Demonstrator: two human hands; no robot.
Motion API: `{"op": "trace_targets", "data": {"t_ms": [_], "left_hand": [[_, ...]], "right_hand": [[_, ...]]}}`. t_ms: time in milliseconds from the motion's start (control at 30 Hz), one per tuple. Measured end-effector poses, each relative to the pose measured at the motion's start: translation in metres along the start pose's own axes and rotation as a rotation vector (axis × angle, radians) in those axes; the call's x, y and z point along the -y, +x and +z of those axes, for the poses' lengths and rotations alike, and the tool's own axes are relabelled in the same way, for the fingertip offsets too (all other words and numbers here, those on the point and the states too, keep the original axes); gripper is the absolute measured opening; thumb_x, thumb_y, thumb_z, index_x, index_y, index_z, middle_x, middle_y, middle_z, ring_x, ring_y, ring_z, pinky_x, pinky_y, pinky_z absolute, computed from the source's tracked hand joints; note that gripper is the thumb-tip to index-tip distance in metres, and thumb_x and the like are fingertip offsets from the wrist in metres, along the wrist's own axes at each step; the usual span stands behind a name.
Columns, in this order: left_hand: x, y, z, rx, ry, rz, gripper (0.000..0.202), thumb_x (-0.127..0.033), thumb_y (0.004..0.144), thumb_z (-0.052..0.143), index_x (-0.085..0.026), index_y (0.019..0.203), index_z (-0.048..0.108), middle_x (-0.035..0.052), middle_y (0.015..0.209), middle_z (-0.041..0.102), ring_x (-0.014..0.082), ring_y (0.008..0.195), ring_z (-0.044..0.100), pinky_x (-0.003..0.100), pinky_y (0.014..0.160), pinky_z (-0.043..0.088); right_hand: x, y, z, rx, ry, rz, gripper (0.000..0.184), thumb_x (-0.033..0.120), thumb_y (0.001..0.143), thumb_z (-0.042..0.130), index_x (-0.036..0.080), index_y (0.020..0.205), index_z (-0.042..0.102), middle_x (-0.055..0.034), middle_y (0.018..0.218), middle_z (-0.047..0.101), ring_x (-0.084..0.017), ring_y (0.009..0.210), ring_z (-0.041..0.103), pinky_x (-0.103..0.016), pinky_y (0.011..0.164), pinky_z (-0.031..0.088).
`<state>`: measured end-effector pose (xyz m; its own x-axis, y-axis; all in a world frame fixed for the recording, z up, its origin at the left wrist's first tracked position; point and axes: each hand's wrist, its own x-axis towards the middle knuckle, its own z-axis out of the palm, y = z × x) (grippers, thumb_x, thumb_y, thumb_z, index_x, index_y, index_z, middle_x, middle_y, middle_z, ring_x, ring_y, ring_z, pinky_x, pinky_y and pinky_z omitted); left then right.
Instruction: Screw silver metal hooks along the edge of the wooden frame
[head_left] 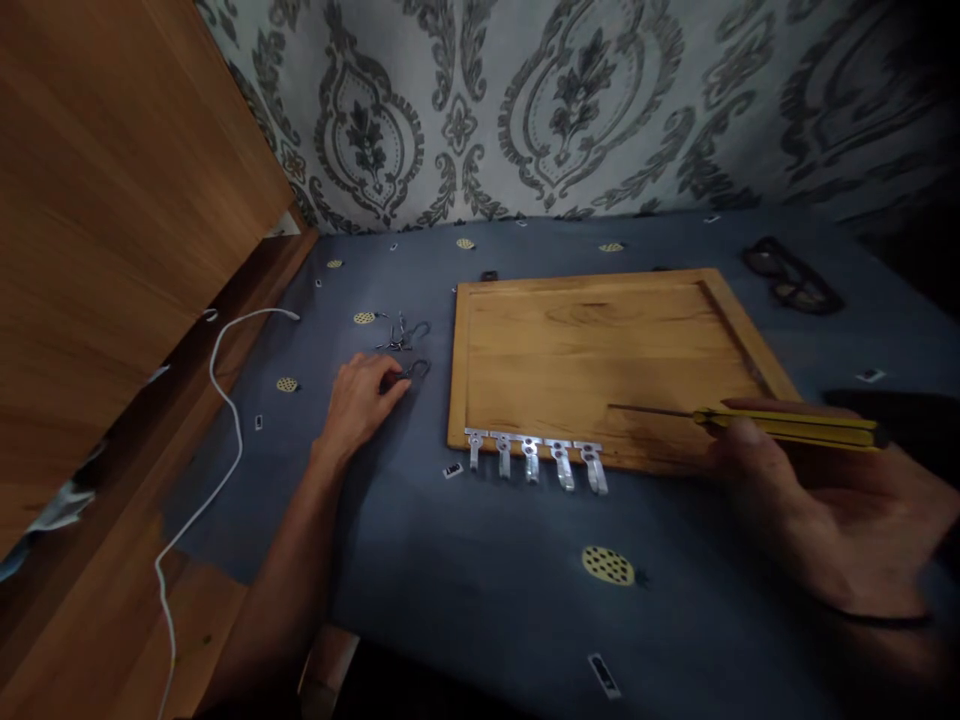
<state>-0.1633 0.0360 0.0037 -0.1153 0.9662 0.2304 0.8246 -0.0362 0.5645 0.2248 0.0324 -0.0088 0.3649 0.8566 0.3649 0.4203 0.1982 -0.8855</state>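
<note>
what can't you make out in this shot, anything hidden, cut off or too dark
Head view only:
- Left hand: its fingertips cover part of the small metal hooks; too small to count.
- Right hand: blurred, wrist cut off by the right edge; the screwdriver tip type is too fine to tell.
- Glasses: in dark shadow, detail lost.
- White cable: both ends are out of sight.
- Wooden board: the fastenings of its bracket row are unclear.

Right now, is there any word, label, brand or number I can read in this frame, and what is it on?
None can be read.
Small white tags on the blue cloth: printed marks too small and blurred.
Yellow-handled screwdriver in the right hand: no legible marking.
</note>
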Motion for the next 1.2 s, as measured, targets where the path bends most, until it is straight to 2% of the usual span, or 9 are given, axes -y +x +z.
{"op": "trace_targets", "data": {"t_ms": [167,300,433,567,700,833,933,1033,1200], "left_hand": [[0.003,0.002,-0.002,-0.042,-0.096,-0.039,0.010,-0.024,0.086,0.067,-0.023,0.076,0.070,0.0016,0.077,0.072,0.0218,0.079,0.059,0.035,0.086,0.047],[0.015,0.008,-0.017,-0.168,-0.276,-0.126,0.017,-0.037,0.087,0.064,-0.022,0.080,0.069,0.0003,0.075,0.070,0.0178,0.073,0.060,0.029,0.072,0.045],[0.021,0.011,-0.026,-0.216,-0.497,-0.210,0.031,-0.052,0.079,0.069,-0.021,0.079,0.066,0.0019,0.071,0.069,0.0163,0.066,0.061,0.026,0.061,0.043],[0.013,0.009,-0.020,-0.177,-0.693,-0.265,0.037,-0.055,0.072,0.078,-0.020,0.078,0.067,0.0048,0.072,0.073,0.0148,0.062,0.062,0.024,0.055,0.042],[0.000,0.006,-0.007,-0.109,-0.831,-0.283,0.037,-0.050,0.066,0.085,-0.019,0.077,0.069,0.0046,0.071,0.074,0.0124,0.060,0.061,0.022,0.055,0.043],[-0.011,0.004,0.000,-0.029,-0.914,-0.282,0.037,-0.043,0.063,0.091,-0.018,0.080,0.070,0.0033,0.072,0.075,0.0111,0.060,0.062,0.021,0.055,0.043],[-0.020,0.001,0.004,0.033,-0.959,-0.271,0.038,-0.041,0.064,0.094,-0.018,0.082,0.070,0.0033,0.074,0.076,0.0113,0.062,0.063,0.021,0.057,0.044],[-0.030,-0.003,0.006,0.089,-0.994,-0.257,0.040,-0.041,0.064,0.096,-0.018,0.085,0.072,0.0027,0.073,0.076,0.0117,0.063,0.064,0.021,0.058,0.046],[-0.043,-0.009,0.008,0.155,-1.038,-0.211,0.039,-0.039,0.065,0.098,-0.018,0.090,0.077,0.0018,0.075,0.076,0.0123,0.066,0.066,0.022,0.060,0.047]], "right_hand": [[0.003,-0.001,0.001,0.005,0.067,0.085,0.073,0.085,0.054,0.091,0.022,0.089,0.083,-0.0054,0.067,0.076,-0.020,0.049,0.069,-0.035,0.051,0.059],[0.003,0.000,0.001,0.029,0.134,0.110,0.067,0.074,0.054,0.098,0.022,0.096,0.085,-0.0054,0.071,0.078,-0.019,0.052,0.071,-0.032,0.052,0.061],[0.003,0.003,0.004,0.194,0.269,0.281,0.066,0.072,0.057,0.097,0.025,0.102,0.085,-0.0065,0.082,0.082,-0.018,0.059,0.074,-0.029,0.056,0.062],[-0.004,0.012,0.009,0.258,0.383,0.440,0.069,0.073,0.054,0.097,0.027,0.104,0.084,-0.0089,0.084,0.083,-0.025,0.072,0.080,-0.031,0.055,0.062],[-0.018,0.021,0.008,0.237,0.543,0.446,0.057,0.059,0.061,0.098,0.035,0.109,0.079,-0.0065,0.098,0.084,-0.028,0.091,0.085,-0.034,0.065,0.066],[-0.022,0.023,0.007,0.310,0.601,0.477,0.080,0.041,0.058,0.102,0.044,0.131,0.070,-0.0033,0.120,0.078,-0.026,0.101,0.085,-0.037,0.086,0.070],[-0.019,0.022,0.010,0.236,0.634,0.436,0.090,0.033,0.053,0.105,0.049,0.133,0.067,0.0003,0.135,0.067,-0.022,0.098,0.086,-0.029,0.083,0.070],[-0.019,0.021,0.012,0.185,0.680,0.406,0.084,0.028,0.050,0.106,0.043,0.125,0.072,0.0018,0.128,0.068,-0.020,0.094,0.086,-0.023,0.077,0.069],[-0.026,0.023,0.011,0.230,0.665,0.465,0.076,0.026,0.058,0.103,0.031,0.126,0.068,-0.0025,0.093,0.080,-0.024,0.086,0.086,-0.026,0.075,0.070]]}}
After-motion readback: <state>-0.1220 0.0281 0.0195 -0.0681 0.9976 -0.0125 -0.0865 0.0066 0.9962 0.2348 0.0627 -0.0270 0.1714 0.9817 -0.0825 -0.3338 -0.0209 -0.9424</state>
